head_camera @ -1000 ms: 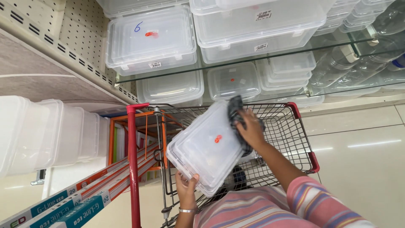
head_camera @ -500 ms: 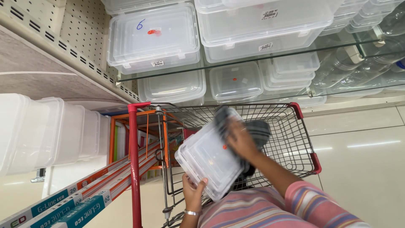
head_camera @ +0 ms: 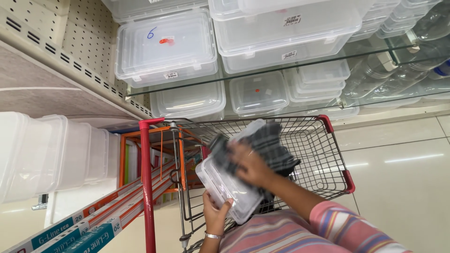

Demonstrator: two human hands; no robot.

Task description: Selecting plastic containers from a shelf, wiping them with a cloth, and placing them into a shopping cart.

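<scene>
Sleeve: I see one striped sleeve point(head_camera: 347, 229) in pink, blue and white on my right arm, nearest the camera.
Left hand: my left hand point(head_camera: 214, 212) wears one bracelet at the wrist; its fingers are clasped around the near corner of the clear box.
Clear box: one clear plastic box point(head_camera: 225, 187) with a lid, held tilted between both hands, over the near end of the cart basket.
Right hand: my right hand point(head_camera: 251, 164) is pressed on top of the box, fingers gripping one dark cloth point(head_camera: 274, 150); motion blur hides the exact finger positions.
Cart: one wire shopping cart point(head_camera: 323, 154) with red corners and a red upright post, directly under the box.
Rack: one orange rack point(head_camera: 159, 159) stands just beside the cart, to its left.
Left shelf: a row of white tubs point(head_camera: 51, 154); I cannot count them surely.
Glass shelf: one glass shelf point(head_camera: 375, 56) carries stacked clear lidded boxes above it, more boxes below; I count at least six, the far ones blurring together.
Bottles: clear bottles point(head_camera: 403, 75) lie at the far right, number unclear.
</scene>
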